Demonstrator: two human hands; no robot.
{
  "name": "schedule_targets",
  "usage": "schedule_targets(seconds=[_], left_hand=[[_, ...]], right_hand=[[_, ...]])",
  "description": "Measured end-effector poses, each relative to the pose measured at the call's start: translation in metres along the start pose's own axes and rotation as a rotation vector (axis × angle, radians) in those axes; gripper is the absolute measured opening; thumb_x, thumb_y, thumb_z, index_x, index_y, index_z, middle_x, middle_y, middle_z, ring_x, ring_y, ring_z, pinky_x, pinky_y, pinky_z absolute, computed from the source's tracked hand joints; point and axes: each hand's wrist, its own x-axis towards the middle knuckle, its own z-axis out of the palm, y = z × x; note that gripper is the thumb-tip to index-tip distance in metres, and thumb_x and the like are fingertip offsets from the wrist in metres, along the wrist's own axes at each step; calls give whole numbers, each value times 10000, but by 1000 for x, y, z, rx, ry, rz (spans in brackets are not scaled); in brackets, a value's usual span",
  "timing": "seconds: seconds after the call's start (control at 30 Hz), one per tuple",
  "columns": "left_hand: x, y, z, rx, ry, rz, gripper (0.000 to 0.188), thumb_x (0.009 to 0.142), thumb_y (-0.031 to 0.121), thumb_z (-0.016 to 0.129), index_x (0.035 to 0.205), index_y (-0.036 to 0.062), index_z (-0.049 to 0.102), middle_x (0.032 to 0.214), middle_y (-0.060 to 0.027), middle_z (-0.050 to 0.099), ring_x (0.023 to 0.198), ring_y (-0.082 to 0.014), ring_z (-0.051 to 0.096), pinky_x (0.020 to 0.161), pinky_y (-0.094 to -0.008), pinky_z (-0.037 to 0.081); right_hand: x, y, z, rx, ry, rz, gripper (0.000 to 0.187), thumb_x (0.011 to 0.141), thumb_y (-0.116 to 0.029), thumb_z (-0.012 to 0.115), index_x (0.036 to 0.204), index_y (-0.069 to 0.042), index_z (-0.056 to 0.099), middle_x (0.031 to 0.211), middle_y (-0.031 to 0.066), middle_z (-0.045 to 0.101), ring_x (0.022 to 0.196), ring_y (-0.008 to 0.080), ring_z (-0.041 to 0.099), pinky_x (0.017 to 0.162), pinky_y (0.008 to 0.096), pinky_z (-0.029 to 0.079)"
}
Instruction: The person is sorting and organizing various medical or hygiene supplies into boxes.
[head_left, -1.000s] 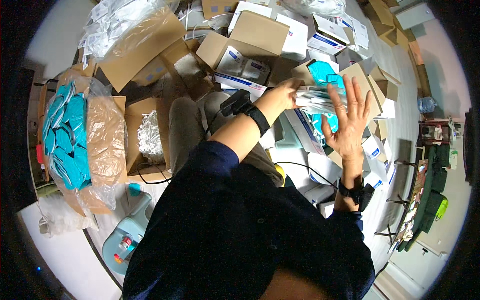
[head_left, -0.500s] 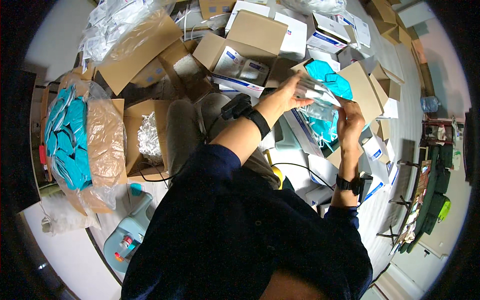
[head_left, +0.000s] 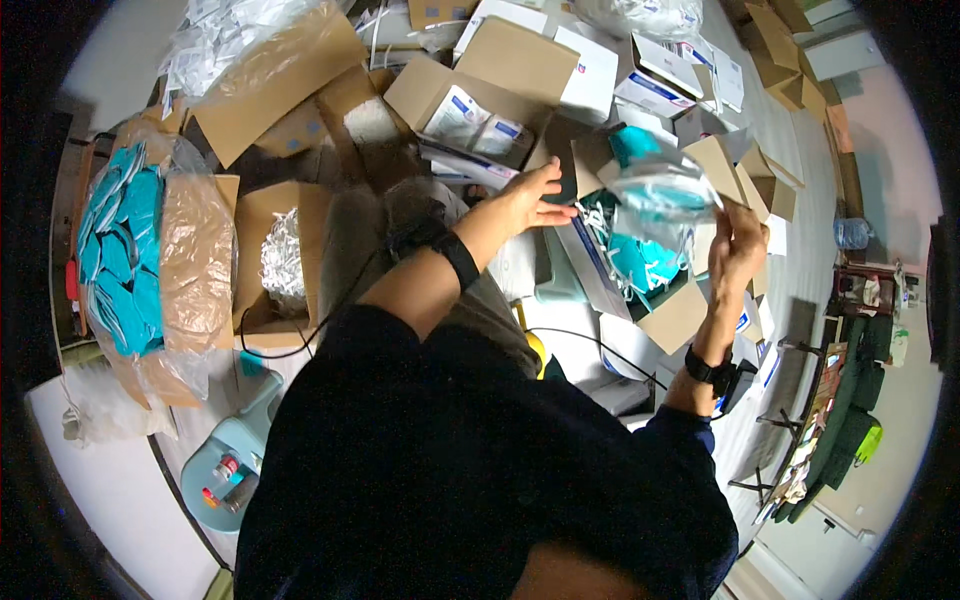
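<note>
A clear plastic bag, blurred by motion, hangs from my right hand, whose fingers pinch its right edge. Teal shows through the bag; whether that lies inside or behind it I cannot tell. Beneath it stands an open carton of teal folded face masks with white straps. To the left of the bag, apart from it, my left hand has its fingers spread and holds nothing. Close by the left hand is an open box with white packets inside.
At the left, a plastic-lined carton holds many teal masks. Beside it a box contains white straps. A pale blue stool carries small bottles. White boxes crowd the far side; a black cable crosses near my lap.
My left hand has let go of the plastic bag and moved left, its fingers spreading. My right hand has shifted right and slightly nearer, with the bag still in it.
</note>
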Motion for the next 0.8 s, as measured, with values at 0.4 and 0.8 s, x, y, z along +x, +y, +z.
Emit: schedule_targets(seconds=[0.4,0.8], left_hand=[[8,-23,59,495,-131,196,922,737,146,771,1466,142,205,1498,-138,247,1103,-273,566,795,-420,561],[64,-83,78,977,47,548,639,567,239,822,1131,21,617,1097,-197,639,1032,-317,608,915,-358,467]], right_hand=[[-8,25,-20,35,25,145,177,813,10,633,985,-2,674,855,158,675,777,212,650,724,308,488],[-12,41,-27,333,345,447,114,885,-65,623,931,23,678,737,-6,586,705,70,484,617,218,396]])
